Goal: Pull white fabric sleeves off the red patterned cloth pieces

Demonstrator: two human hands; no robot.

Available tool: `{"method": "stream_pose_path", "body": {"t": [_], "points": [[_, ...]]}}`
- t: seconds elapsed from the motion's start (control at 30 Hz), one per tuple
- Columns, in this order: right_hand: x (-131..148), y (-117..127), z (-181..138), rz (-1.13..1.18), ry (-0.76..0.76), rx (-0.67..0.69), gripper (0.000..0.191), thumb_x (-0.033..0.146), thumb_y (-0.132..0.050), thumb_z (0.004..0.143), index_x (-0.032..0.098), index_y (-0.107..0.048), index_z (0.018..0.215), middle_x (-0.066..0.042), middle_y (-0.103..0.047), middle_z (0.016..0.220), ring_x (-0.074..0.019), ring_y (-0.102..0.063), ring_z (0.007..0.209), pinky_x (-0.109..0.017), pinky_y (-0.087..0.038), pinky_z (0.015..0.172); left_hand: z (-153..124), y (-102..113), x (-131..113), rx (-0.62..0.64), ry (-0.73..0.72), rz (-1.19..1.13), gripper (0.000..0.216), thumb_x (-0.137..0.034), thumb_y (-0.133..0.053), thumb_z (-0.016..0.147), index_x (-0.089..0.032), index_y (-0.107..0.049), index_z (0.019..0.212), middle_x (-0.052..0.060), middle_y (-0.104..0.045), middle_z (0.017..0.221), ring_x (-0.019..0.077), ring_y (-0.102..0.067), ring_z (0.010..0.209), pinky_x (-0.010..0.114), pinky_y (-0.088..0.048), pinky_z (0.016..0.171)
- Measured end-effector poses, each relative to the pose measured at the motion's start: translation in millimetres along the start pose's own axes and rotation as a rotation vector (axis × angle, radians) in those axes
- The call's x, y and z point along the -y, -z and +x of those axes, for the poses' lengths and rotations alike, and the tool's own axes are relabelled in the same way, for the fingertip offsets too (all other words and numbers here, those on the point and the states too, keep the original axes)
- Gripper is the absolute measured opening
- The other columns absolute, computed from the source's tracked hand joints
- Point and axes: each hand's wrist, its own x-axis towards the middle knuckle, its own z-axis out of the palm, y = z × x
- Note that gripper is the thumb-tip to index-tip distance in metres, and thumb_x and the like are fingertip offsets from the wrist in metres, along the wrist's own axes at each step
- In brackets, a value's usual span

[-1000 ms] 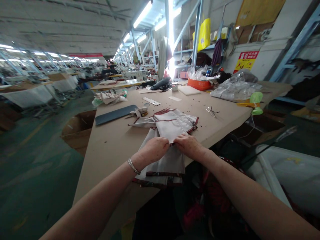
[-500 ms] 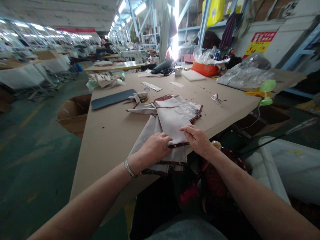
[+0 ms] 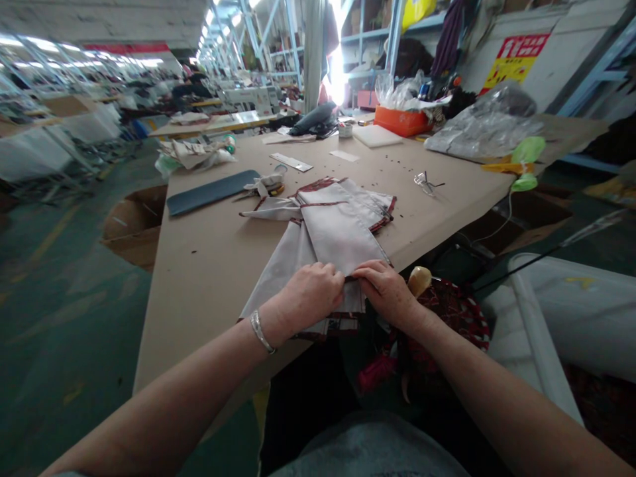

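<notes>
A long brown table (image 3: pixel 209 265) holds a stack of grey cloth (image 3: pixel 338 232). The left hand (image 3: pixel 311 295) and right hand (image 3: pixel 387 291), touching, both pinch the cloth's near edge.

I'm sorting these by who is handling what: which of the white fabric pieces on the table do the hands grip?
The top folded piece, nearest the table edge: left hand and right hand pinch its near end. The others lie untouched farther back.
</notes>
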Motion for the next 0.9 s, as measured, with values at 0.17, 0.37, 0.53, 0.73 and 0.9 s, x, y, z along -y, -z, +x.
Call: {"method": "stream_pose_path", "body": {"t": [0.17,0.37,0.53,0.73,0.9], "points": [[3,0,-10,0.074,-0.042,-0.04,0.019,0.017,-0.049,0.093,0.019,-0.067,0.098,-0.007,-0.067,0.1,-0.0217,-0.058,0.097,-0.038,-0.048,0.089,7,-4,-5,0.01,-0.012,0.087,0.012,-0.015,-0.046,0.089,-0.013,-0.058,0.084,0.01,-0.06,0.079,0.025,-0.061,0.074,0.034,-0.046,0.063],[0,0,-15,0.137,-0.074,-0.056,0.018,0.016,-0.05,0.093,0.017,-0.067,0.097,-0.008,-0.067,0.1,-0.0215,-0.059,0.096,-0.037,-0.049,0.088,13,-2,7,0.058,-0.001,0.016,0.018,-0.014,-0.045,0.09,-0.014,-0.061,0.082,0.009,-0.062,0.081,0.0243,-0.062,0.074,0.033,-0.047,0.061],[-1,-1,-13,0.152,-0.054,-0.086,0.018,0.015,-0.05,0.093,0.017,-0.067,0.097,-0.007,-0.067,0.098,-0.021,-0.059,0.094,-0.036,-0.05,0.086,11,5,13,0.107,0.01,-0.042,0.021,-0.017,-0.044,0.092,-0.014,-0.063,0.083,0.009,-0.063,0.085,0.0232,-0.063,0.076,0.033,-0.05,0.066],[0,0,-7,-0.225,0.004,0.032,0.024,0.014,-0.057,0.087,0.019,-0.065,0.109,-0.008,-0.064,0.113,-0.0297,-0.049,0.114,-0.047,-0.04,0.1,11,0,14,0.081,-0.057,-0.032,0.019,-0.017,-0.045,0.092,-0.013,-0.063,0.087,0.009,-0.063,0.085,0.023,-0.062,0.078,0.034,-0.05,0.07],[-6,2,8,-0.26,-0.02,0.138,0.016,0.017,-0.057,0.089,0.019,-0.068,0.1,-0.005,-0.066,0.104,-0.0255,-0.056,0.104,-0.041,-0.044,0.095,11,-2,20,0.083,-0.071,-0.042,0.02,-0.014,-0.046,0.091,-0.013,-0.063,0.083,0.008,-0.063,0.083,0.0217,-0.061,0.075,0.032,-0.048,0.066]]}}
